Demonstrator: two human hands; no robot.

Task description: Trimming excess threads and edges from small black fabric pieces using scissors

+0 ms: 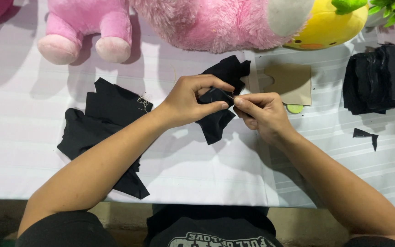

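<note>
Left hand (pixel 189 101): at frame centre, fingers closed on a small black fabric piece (pixel 216 120) held above the white striped tablecloth (pixel 197 169).
Right hand (pixel 261 114): thumb and forefinger pinched at the fabric's upper edge.
Lower left: loose black cloth pile (pixel 98 129).
Right edge: stacked black fabric pieces (pixel 380 82).
Top: pink plush toys (pixel 170 23).

White striped tablecloth (pixel 197 178) spread beneath the grip, table edge nearer the body, dim floor (pixel 120 215) below, soft shadows falling leftward
</note>
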